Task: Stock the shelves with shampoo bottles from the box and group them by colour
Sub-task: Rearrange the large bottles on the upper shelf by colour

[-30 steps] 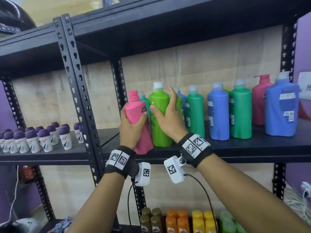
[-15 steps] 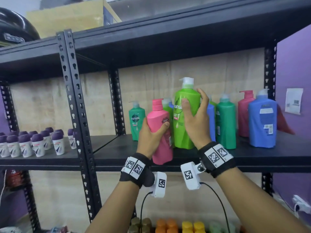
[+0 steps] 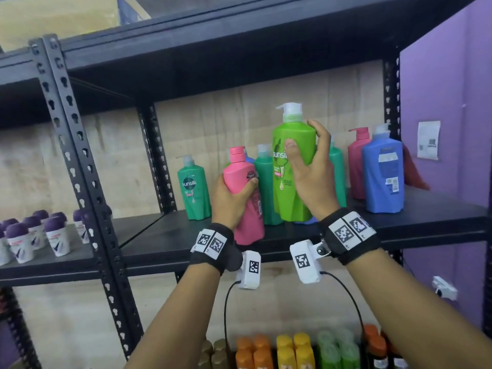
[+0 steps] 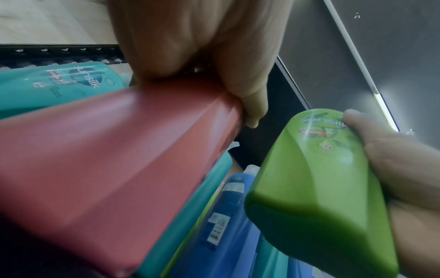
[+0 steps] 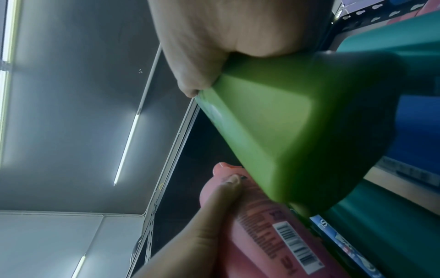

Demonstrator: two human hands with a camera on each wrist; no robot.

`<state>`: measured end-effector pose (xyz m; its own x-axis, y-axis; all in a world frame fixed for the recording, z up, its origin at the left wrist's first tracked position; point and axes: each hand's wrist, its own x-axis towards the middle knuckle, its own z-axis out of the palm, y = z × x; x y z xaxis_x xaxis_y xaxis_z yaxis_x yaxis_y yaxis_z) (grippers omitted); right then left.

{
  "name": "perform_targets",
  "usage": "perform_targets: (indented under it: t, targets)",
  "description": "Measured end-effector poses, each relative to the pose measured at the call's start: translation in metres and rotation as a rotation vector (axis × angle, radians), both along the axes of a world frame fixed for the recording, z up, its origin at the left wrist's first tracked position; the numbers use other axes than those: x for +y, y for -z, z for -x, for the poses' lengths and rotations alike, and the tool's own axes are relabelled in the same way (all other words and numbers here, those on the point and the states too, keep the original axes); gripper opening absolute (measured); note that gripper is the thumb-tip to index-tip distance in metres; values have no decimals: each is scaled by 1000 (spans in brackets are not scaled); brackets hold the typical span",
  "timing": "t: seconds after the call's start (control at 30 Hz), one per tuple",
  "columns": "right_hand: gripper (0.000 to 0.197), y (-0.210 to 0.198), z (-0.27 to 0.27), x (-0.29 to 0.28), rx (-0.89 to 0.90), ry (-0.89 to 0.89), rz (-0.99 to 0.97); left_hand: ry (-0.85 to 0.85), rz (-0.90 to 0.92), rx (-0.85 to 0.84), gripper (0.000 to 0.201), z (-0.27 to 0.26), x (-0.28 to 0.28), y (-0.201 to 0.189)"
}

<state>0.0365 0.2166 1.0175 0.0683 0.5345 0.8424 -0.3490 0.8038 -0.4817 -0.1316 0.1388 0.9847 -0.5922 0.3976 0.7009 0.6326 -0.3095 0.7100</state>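
My left hand point(image 3: 234, 198) grips a pink shampoo bottle point(image 3: 246, 209) around its body at the front edge of the black shelf point(image 3: 426, 222). My right hand point(image 3: 308, 169) holds a lime-green pump bottle point(image 3: 290, 187) lifted clear of the shelf board, thumb on its label and fingers round the back. In the left wrist view the pink bottle point(image 4: 114, 169) fills the lower left and the lime-green bottle point(image 4: 316, 188) is at the right. The right wrist view shows the green bottle's base point(image 5: 285, 131) with the pink bottle point(image 5: 269, 235) below it.
A dark-green bottle point(image 3: 193, 190) stands alone at the shelf's left. More dark-green bottles point(image 3: 265, 187), a blue bottle point(image 3: 383, 177) and a dark-pink one point(image 3: 356, 166) stand behind and to the right. Small purple-capped bottles point(image 3: 34, 238) fill the left bay. Coloured bottles point(image 3: 292, 350) sit on the lower shelf.
The right hand has raised the lime-green bottle off the shelf, higher than before. The left hand keeps hold of the pink bottle. The head view has shifted left and up.
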Motion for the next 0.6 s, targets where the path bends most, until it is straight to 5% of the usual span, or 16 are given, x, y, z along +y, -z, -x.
perform_targets:
  t: [0.6]
  targets:
    - [51,2,-15,3,-17,-1,-31,22,144,-41,56,44,6,-3]
